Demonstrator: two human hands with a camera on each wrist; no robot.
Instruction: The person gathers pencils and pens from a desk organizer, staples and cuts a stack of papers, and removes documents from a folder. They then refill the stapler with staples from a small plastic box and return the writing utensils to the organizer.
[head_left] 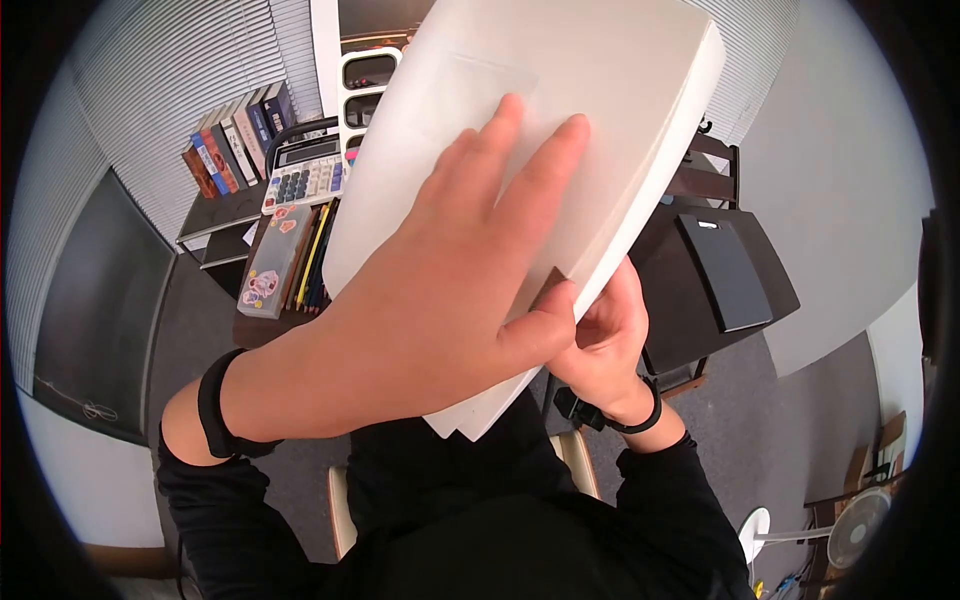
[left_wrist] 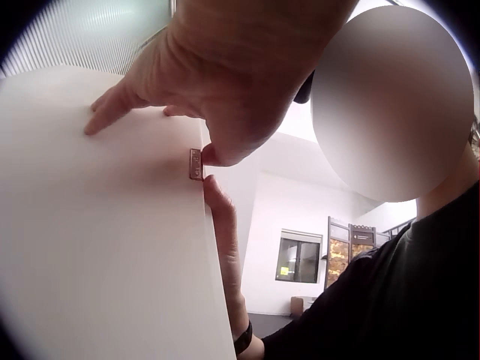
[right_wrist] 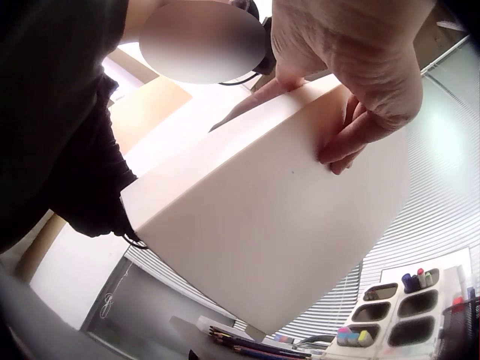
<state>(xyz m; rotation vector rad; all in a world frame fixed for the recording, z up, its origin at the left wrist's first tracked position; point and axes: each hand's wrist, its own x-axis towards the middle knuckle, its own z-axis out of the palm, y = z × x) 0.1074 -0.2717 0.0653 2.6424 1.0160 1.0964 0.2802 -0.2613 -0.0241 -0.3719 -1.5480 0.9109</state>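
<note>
A large white case [head_left: 600, 60] with a thick side edge and a translucent rectangle on its face fills the middle of the head view, tilted above the lap. Across its face lies my left hand [head_left: 430, 270], fingers extended and spread, the thumb bent at the side edge. Beside that thumb a small brown tab [left_wrist: 195, 164] shows on the edge in the left wrist view. My right hand [head_left: 612, 330] grips the case from the right side. In the right wrist view the fingers [right_wrist: 352, 142] press its other broad face, with the thumb side over the edge.
To the left are a calculator [head_left: 305, 182], a decorated pencil box [head_left: 273, 265], colored pencils [head_left: 312, 260] and a row of books [head_left: 238, 140]. A white organizer [right_wrist: 405, 315] holds markers. On the right, a black flat folder [head_left: 725, 272] lies on a dark table [head_left: 660, 300]. A fan [head_left: 860, 528] stands lower right.
</note>
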